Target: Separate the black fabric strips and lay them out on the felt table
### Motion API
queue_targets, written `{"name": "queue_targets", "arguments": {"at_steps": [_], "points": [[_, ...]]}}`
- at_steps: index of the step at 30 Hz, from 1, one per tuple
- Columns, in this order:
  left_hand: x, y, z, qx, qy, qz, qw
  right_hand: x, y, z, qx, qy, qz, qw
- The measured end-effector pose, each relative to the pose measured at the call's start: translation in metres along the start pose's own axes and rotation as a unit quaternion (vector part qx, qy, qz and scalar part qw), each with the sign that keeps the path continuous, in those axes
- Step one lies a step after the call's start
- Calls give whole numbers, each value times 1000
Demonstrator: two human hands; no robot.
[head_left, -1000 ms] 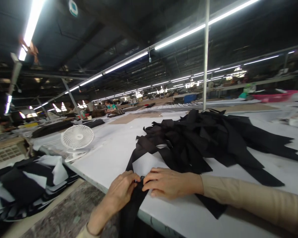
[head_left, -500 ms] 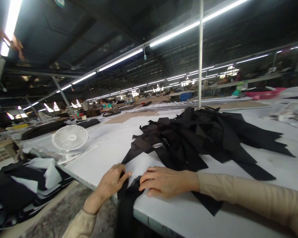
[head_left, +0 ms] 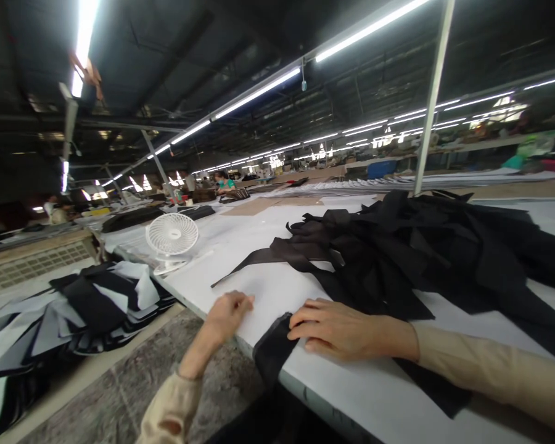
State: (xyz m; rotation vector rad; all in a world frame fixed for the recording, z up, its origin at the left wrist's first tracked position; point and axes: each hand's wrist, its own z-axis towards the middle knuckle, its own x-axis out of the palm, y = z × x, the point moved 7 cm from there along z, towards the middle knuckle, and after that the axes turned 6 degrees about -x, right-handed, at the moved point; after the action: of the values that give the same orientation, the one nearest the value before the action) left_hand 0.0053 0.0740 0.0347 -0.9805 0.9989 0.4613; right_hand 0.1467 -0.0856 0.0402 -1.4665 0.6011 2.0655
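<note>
My right hand (head_left: 335, 330) lies over the near edge area of the white-topped table, its bent fingers gripping the end of a black fabric strip (head_left: 272, 348) that hangs down over the edge. My left hand (head_left: 229, 314) is raised just beyond the table edge, fingers curled in, with no cloth visible in them. Ahead of it, the loose end of another black strip (head_left: 250, 258) reaches out from a tangled heap of black fabric strips (head_left: 374, 246). Part of a further black piece (head_left: 437, 382) shows under my right forearm.
A small white fan (head_left: 172, 234) stands at the table's left edge. Lower left, stacked black, grey and white cut pieces (head_left: 97, 302) lie below the table edge. A pale pole (head_left: 435, 98) rises behind the heap. Far back, a person in green (head_left: 226, 183) is among other tables.
My left hand has let go of the black strips and lifted away. One strip's end now lies free on the table. My right hand keeps its strip; the view has swung left.
</note>
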Motion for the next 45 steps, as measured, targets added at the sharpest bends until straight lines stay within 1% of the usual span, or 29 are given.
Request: {"name": "queue_targets", "arguments": {"at_steps": [1,3,4,6,8,10,11,13,16,19,21,24,26,28,32,36,41,43,45], "points": [[9,-9,-19,9,4,-1,1000,0,0,0,3,-2,-10,1000],[19,-29,-49,16,-23,7,1000,0,1,0,7,-5,-34,999],[24,-38,-59,15,-35,11,999,0,2,0,3,-5,-45,999],[30,-54,-69,7,-43,6,999,-4,1,1,-7,-18,-47,999],[34,-65,-69,-4,-35,-21,999,-11,-7,0,7,-48,-17,999],[37,-71,-65,-17,-16,-63,998,-20,-23,-4,61,-79,20,995],[39,-72,-63,-23,-6,-82,996,-23,-32,-7,91,-84,34,992],[42,-74,-60,-27,12,-113,993,-22,-46,-11,129,-60,59,988],[46,-77,-57,-19,26,-140,990,-15,-55,-14,149,-17,103,983],[47,-79,-53,-12,19,-176,984,-13,-58,-14,162,-25,111,980],[48,-82,-49,-2,8,-181,984,-14,-59,-14,157,-25,105,982],[51,-87,-45,39,-6,-148,988,-18,-66,-17,160,-31,119,979],[54,-89,-44,66,-17,-135,988,-22,-70,-19,164,-38,123,978],[55,-89,-45,79,-27,-133,988,-24,-71,-20,151,-43,106,982],[56,-89,-47,87,-29,-136,987,-24,-65,-17,124,-46,58,989],[56,-89,-47,85,-29,-137,986,-21,-60,-13,124,-34,25,991],[56,-88,-47,90,-22,-144,985,-16,-61,-15,128,-29,-21,991],[55,-88,-47,93,-16,-151,984,-13,-59,-16,105,-30,-58,992],[54,-88,-48,94,-14,-156,983,-9,-55,-16,64,-23,-112,991]]}}
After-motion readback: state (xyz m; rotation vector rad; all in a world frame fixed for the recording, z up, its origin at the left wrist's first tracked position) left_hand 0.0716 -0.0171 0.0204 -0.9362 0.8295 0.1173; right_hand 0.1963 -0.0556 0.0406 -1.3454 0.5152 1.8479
